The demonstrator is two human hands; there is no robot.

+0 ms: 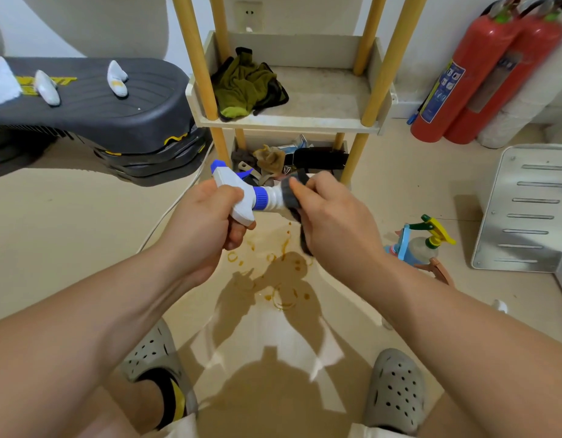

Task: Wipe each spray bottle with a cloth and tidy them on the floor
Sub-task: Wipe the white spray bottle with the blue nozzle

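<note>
The spray bottle (245,207) is smooth white plastic with a glossy blue collar, the cloth (287,200) on it soft dark grey fabric, the floor (83,248) smooth and faintly shiny, the shelf posts (196,58) matt pale wood, and the slotted panel (526,216) brushed metal.

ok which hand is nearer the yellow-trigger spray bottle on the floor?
Right. The right hand holds the cloth just left of the yellow-trigger bottle in view; the left hand, gripping the white bottle by its sprayer, is farther left.
</note>
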